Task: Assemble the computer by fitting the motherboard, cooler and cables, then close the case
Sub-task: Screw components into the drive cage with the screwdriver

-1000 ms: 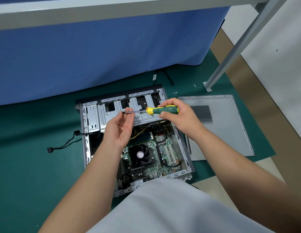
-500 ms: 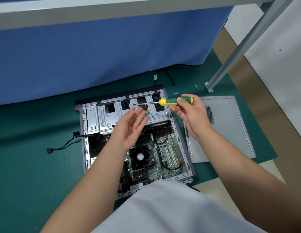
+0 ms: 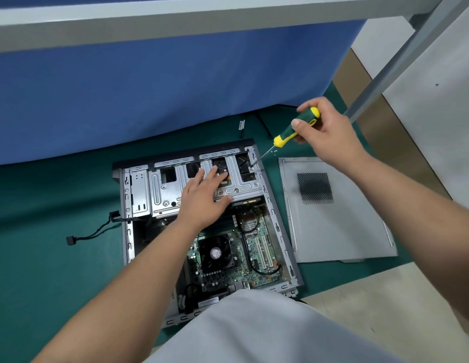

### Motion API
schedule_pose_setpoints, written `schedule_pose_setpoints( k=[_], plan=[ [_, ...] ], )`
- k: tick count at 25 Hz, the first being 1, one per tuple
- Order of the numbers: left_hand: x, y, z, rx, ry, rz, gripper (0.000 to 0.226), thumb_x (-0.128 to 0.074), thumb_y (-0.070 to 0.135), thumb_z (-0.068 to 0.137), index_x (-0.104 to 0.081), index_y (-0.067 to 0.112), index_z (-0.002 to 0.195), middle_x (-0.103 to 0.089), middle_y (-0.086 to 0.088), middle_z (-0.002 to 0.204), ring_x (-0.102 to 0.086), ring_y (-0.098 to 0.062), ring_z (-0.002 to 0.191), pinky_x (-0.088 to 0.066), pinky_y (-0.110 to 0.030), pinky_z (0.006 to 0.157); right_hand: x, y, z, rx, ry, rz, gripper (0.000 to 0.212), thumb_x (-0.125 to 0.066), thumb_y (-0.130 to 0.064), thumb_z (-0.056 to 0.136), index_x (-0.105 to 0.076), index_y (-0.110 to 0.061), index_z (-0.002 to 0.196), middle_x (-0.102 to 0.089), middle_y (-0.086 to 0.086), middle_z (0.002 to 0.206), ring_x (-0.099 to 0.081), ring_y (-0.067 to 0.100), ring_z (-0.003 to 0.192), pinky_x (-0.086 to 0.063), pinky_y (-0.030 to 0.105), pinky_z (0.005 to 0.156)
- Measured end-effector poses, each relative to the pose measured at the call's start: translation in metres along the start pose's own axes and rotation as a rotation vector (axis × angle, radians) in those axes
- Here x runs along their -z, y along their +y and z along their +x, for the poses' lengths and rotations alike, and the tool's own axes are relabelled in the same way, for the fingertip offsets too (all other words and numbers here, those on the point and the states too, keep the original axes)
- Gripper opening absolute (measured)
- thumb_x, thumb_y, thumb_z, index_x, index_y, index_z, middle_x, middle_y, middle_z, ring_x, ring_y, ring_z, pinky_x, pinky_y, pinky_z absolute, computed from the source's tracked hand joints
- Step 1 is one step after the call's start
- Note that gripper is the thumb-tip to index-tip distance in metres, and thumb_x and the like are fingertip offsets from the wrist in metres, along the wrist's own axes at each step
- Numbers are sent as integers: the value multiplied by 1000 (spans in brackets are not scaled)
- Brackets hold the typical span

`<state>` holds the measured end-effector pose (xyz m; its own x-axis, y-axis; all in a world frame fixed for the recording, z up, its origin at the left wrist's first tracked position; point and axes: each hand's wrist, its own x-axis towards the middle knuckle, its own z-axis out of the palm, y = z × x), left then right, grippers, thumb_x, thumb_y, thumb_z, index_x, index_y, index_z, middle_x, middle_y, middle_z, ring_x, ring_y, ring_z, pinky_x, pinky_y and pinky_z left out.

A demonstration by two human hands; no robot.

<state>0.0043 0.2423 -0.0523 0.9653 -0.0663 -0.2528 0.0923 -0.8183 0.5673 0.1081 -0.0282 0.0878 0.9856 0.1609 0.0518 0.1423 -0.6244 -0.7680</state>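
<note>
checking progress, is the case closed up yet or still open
Still open. The side panel lies flat on the green mat beside the case, and the motherboard and cooler fan show inside.

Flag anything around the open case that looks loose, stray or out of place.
One black cable with a flat plug trails out of the open grey metal computer case onto the green mat, unconnected. A few tiny pale specks, possibly screws, lie loose on the mat near the case's far corner. Nothing looks damaged.
</note>
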Motion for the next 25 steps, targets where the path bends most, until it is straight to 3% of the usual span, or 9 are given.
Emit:
schedule_pose_setpoints(
  k=[3, 5, 14, 18, 25],
  plan=[
    [-9, -6, 0, -38, -6, 160, 58, -37, 63, 101, -25, 52, 157, -4, 15, 171, 6, -15, 159, 2, -42, 126, 3, -7, 10, 83, -71, -186, 26, -60, -48, 96, -53, -33, 117, -70, -4, 78, -72, 18, 79, -57, 36, 72],
    [-11, -8, 0, -37, -25, 207, 57, -30, 67, 101, -21, 56, 156, 1, 16, 171, 10, -14, 158, 5, -40, 125, 1, -10, 15, 105, -121, -231, 28, -60, -46, 97, -52, -30, 119, -69, 2, 79, -69, 24, 78, -54, 38, 71],
    [-16, -10, -1, -67, -32, 384, 79, -27, 88, 87, 13, 65, 150, 20, 12, 168, 20, -21, 157, 6, -44, 126, -7, -14, 29, 168, -193, -299, 30, -58, -47, 98, -50, -29, 121, -68, 5, 80, -60, 17, 67, -45, 29, 60],
    [-22, -12, 1, -74, 16, 440, 81, -35, 85, 88, 10, 63, 152, 15, 7, 171, 15, -25, 158, 3, -46, 127, -10, -13, 30, 185, -195, -338, 30, -57, -48, 98, -50, -31, 121, -61, 0, 74, -56, 13, 63, -40, 27, 56],
    [-26, -15, 1, -91, 60, 440, 75, -32, 81, 92, 5, 62, 154, 9, 6, 172, 10, -26, 159, 0, -47, 127, -13, -16, 28, 200, -213, -367, 30, -57, -48, 99, -50, -29, 121, -56, -4, 70, -54, 9, 61, -37, 23, 54]
  ],
)
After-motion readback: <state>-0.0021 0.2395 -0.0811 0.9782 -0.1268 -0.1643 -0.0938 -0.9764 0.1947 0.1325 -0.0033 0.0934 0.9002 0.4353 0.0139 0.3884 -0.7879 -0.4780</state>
